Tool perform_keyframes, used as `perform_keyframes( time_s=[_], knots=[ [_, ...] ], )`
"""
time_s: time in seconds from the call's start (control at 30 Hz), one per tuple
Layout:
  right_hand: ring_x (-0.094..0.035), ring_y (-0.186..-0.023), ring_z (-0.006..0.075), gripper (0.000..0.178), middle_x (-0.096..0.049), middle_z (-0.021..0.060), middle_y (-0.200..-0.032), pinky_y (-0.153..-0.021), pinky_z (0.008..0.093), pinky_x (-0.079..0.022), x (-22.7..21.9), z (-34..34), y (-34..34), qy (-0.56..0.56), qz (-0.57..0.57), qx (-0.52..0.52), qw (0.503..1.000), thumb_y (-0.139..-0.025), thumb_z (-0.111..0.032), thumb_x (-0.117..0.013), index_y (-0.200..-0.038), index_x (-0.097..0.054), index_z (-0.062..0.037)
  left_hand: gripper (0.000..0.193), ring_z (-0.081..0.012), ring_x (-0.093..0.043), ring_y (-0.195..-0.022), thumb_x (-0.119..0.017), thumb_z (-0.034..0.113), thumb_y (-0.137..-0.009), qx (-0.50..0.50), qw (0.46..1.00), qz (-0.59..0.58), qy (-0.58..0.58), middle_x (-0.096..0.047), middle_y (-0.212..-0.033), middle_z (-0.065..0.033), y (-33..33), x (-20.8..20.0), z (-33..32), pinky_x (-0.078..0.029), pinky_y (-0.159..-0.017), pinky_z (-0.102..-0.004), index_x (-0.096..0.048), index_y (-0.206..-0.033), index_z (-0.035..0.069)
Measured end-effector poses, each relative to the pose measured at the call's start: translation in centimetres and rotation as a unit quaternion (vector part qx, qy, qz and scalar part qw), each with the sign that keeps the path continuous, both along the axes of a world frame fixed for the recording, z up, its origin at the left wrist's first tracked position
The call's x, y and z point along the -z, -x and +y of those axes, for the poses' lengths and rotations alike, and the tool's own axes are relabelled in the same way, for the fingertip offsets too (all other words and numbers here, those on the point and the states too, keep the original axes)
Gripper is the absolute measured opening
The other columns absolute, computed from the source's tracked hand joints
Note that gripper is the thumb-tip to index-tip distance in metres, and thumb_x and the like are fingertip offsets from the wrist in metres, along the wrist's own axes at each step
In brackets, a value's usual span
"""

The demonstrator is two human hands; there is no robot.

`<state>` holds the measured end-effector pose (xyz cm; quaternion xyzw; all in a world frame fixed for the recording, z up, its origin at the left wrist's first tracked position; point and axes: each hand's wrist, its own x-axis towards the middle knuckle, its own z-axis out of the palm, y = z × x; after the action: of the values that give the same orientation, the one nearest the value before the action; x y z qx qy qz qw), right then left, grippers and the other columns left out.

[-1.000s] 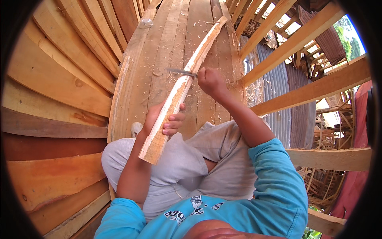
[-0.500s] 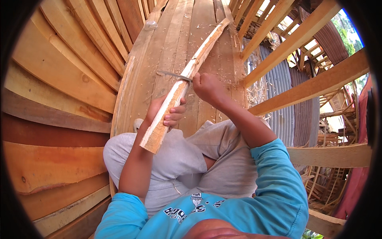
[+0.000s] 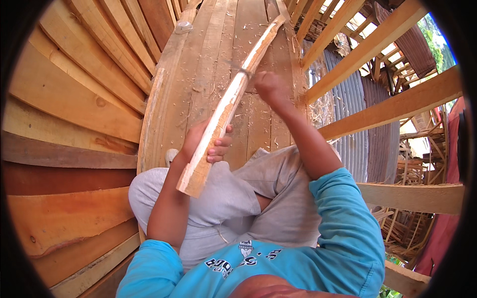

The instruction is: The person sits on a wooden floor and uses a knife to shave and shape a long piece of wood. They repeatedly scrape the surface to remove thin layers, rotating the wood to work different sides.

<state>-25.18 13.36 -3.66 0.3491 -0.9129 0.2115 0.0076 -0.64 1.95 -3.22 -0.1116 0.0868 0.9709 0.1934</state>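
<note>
A long, pale length of wood with roughly shaved faces slants away from above my lap toward the far planks. My left hand is wrapped round its near part, fingers showing on the right side. Farther up, my right hand is closed in a fist on the handle end of a knife, whose handle is hidden in it. The thin, motion-blurred blade lies across the upper face of the wood and sticks out to the left.
Wood shavings are scattered over the plank floor. Stacked boards line the left side. Wooden rails run along the right, with corrugated metal sheets beyond. A small clear object sits at the far left of the planks.
My right hand and the knife have slid farther away along the wood, up and to the right. My left hand keeps its hold, and the wood has shifted only slightly.
</note>
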Motion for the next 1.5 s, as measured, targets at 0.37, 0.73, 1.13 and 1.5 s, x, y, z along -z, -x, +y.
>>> perform_keyframes(
  time_s=[0.37,0.73,1.13,1.5],
  knots=[
    [-0.064,-0.085,0.0403,0.056,-0.064,0.0287,-0.092,-0.073,0.0475,-0.05,5.2,1.8,9.5,-0.067,-0.224,0.137,0.963,-0.097,-0.044,-0.037,-0.096,-0.064,0.0046,0.037,-0.0142,-0.048,-0.046,-0.029,0.034,-0.103,-0.041,0.991,0.04,-0.117,-0.043,-0.07,-0.0074,-0.4,-2.1,-0.1,-0.043,-0.035,-0.0265,-0.038,-0.109,-0.001],
    [-0.067,-0.081,0.0299,0.035,-0.067,0.0195,-0.092,-0.067,0.0397,-0.05,4.7,3.1,6.1,0.114,-0.212,0.136,0.961,-0.095,-0.031,-0.056,-0.108,-0.06,0.0012,0.036,-0.0094,-0.043,-0.044,-0.029,0.034,-0.103,-0.046,0.995,0.033,-0.08,-0.042,-0.068,-0.0039,-0.3,-3.3,-0.2,-0.041,-0.034,-0.022,-0.04,-0.104,0.0],
    [-0.049,-0.048,0.0172,0.036,-0.051,0.0062,-0.065,-0.043,0.0339,-0.045,2.3,2.6,2.2,0.156,-0.355,0.168,0.906,-0.102,-0.033,-0.04,-0.091,-0.054,-0.0018,0.038,-0.0112,-0.046,-0.048,-0.028,0.034,-0.103,-0.035,0.993,0.057,-0.092,-0.042,-0.07,-0.0056,-0.7,-2.7,-0.8,-0.043,-0.035,-0.0232,-0.04,-0.105,-0.002],
    [-0.04,-0.049,0.0115,0.028,-0.051,0.0024,-0.071,-0.047,0.0319,-0.044,1.8,4.7,2.8,0.277,-0.598,0.101,0.745,-0.105,-0.031,-0.033,-0.096,-0.048,-0.0093,0.039,-0.0145,-0.049,-0.049,-0.029,0.033,-0.103,-0.034,0.993,0.066,-0.094,-0.044,-0.071,-0.0074,-0.5,-2.8,-0.9,-0.046,-0.037,-0.025,-0.039,-0.108,-0.004]
  ],
)
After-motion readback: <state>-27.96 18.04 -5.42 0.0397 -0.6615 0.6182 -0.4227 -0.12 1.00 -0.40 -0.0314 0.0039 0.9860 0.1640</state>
